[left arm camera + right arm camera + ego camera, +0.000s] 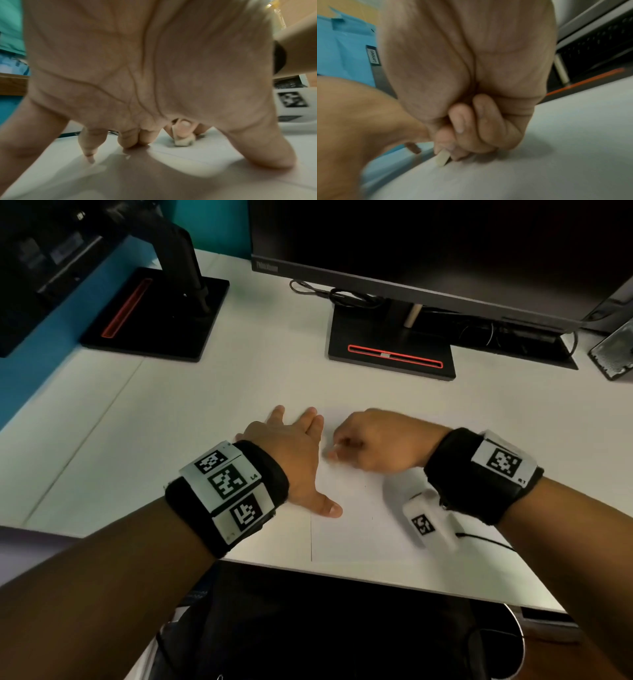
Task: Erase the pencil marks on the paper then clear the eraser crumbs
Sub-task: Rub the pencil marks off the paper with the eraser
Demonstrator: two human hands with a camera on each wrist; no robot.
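Note:
A white sheet of paper [356,529] lies on the white desk near its front edge. My left hand [294,453] is spread flat, fingers straight, pressing down on the paper's left side; its fingertips [132,142] touch the sheet. My right hand [370,443] is curled, pinching a small whitish eraser [183,140] between thumb and fingers, its end [442,159] on the paper just right of the left hand. The eraser is blurred in the head view. A few tiny dark specks [372,518] show on the sheet; no pencil marks are plain.
A monitor stand [390,350] with a red slot sits behind the hands under a dark screen [428,251]. A second stand [154,313] is at the back left. Cables [342,294] lie behind. A thin black cable [486,539] runs at the right. The desk's front edge [376,577] is close.

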